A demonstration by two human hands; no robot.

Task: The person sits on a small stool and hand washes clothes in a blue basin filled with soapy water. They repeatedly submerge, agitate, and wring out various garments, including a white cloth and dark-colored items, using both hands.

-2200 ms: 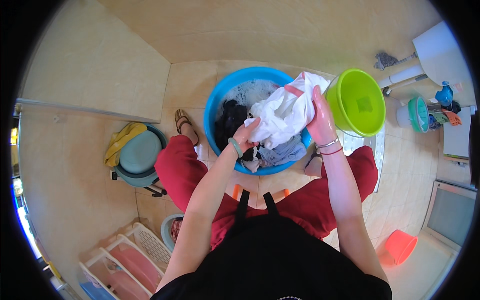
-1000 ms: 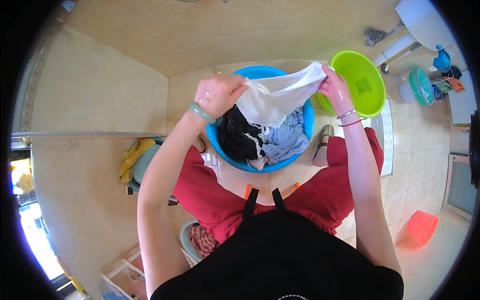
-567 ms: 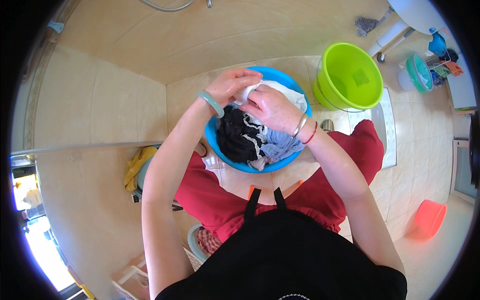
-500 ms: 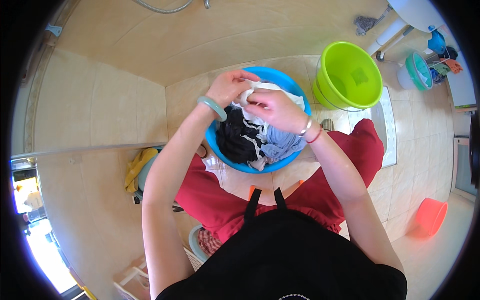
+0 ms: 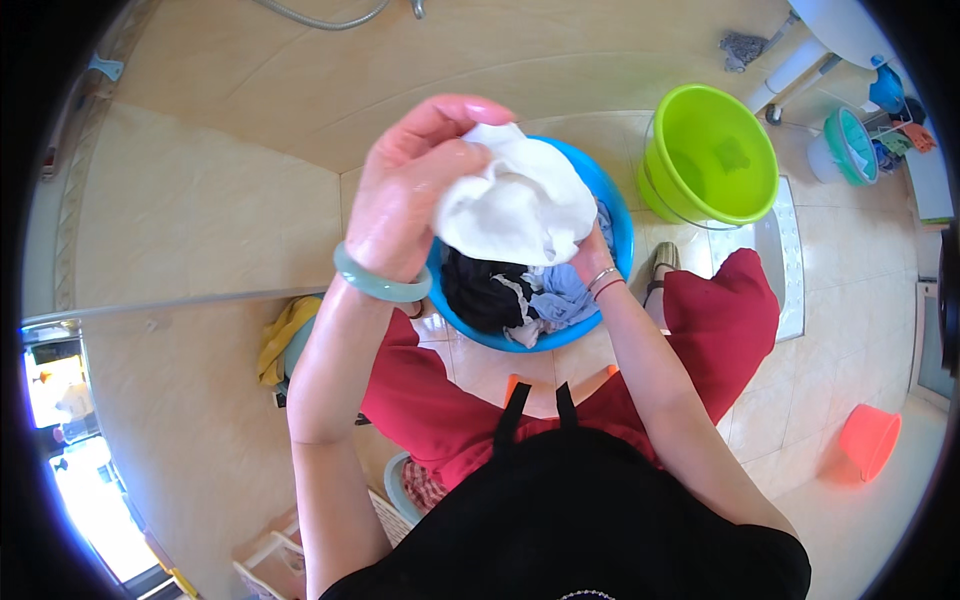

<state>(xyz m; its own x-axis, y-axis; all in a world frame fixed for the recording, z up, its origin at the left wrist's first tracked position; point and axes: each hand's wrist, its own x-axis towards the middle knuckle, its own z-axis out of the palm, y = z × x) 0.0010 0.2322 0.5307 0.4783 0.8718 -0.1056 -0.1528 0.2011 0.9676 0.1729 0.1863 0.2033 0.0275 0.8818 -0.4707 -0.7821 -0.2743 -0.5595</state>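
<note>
A crumpled white cloth garment [image 5: 525,200] is lifted above a blue basin [image 5: 622,215]. My left hand [image 5: 415,180], with a pale green bangle at its wrist, pinches the cloth's upper left part between thumb and fingers. At the lower right edge of the cloth, my right hand [image 5: 592,258] grips it; most of its fingers are behind the fabric. Below in the basin lie a black garment [image 5: 480,295] with white trim and a light blue garment [image 5: 562,298].
A lime green bucket [image 5: 708,155] stands to the right of the basin, by a white floor pan [image 5: 790,260]. A small orange-red bucket [image 5: 869,442] is farther right. On the left are a yellow cloth [image 5: 285,340] and, nearer, a white rack [image 5: 275,570].
The white garment has come up out of the basin, toward me, and is spread wider. My left hand has risen with it; my right hand has moved down and to the right along it.
</note>
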